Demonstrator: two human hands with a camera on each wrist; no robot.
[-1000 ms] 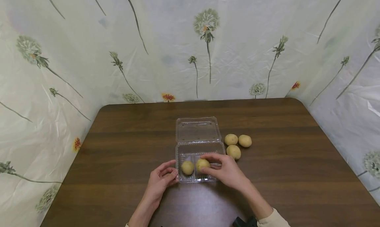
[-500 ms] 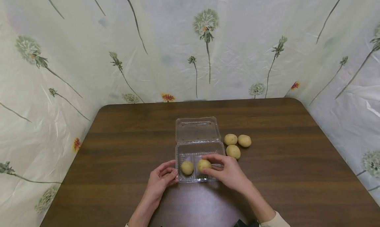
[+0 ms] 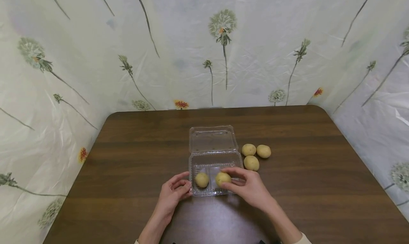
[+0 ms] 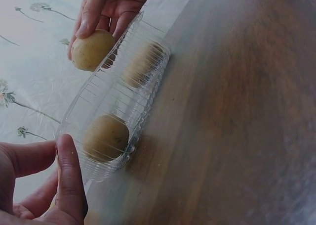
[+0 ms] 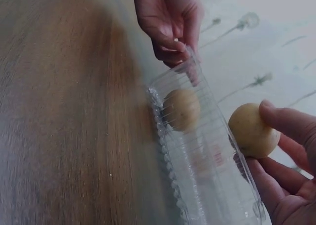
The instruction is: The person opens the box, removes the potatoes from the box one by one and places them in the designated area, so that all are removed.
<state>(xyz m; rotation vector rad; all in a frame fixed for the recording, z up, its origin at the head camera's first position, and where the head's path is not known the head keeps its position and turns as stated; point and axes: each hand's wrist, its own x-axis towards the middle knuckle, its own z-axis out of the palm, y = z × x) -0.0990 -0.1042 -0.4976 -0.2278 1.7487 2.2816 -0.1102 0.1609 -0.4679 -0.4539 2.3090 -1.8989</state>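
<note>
A clear plastic clamshell container (image 3: 198, 159) lies open on the table, its lid (image 3: 213, 141) folded back. One potato (image 3: 202, 180) sits in its left compartment. My left hand (image 3: 175, 192) pinches the container's left edge between thumb and index finger, as the left wrist view shows. With thumb and fingers my right hand (image 3: 250, 189) grips a second potato (image 3: 223, 179) over the right compartment. In the right wrist view this held potato (image 5: 253, 131) is at the container's upper rim, above the floor of the compartment.
Right of the container, three potatoes (image 3: 251, 163) lie close together on the brown wooden table (image 3: 143, 159). A pale sheet with printed dandelions (image 3: 179, 59) hangs behind the table and along both sides.
My right hand has moved slightly to the right with the potato in its grip. The left hand, the container and the other potatoes stay where they were.
</note>
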